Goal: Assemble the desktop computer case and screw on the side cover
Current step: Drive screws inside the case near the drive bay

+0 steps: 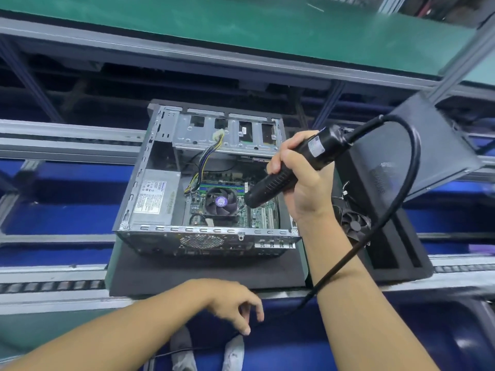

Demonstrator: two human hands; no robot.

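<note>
An open desktop case (150, 183) lies on its side on a black foam pad (187, 274), showing the motherboard, a CPU fan (221, 202) and a grey power supply (155, 196). My right hand (297, 178) grips a black electric screwdriver (284, 172) above the case's right half, its tip pointing down near the fan. Its black cable (401, 188) loops to the right and down past my forearm. My left hand (235, 303) hangs below the pad's front edge, fingers loosely curled and holding nothing. A black side cover (428, 145) leans at the right.
The pad sits on a conveyor line with grey metal rails (53, 290) and blue surfaces below. A second black unit with a fan (356, 223) stands right of the case. A green shelf (241, 25) runs overhead. My shoes (206, 349) show at the bottom.
</note>
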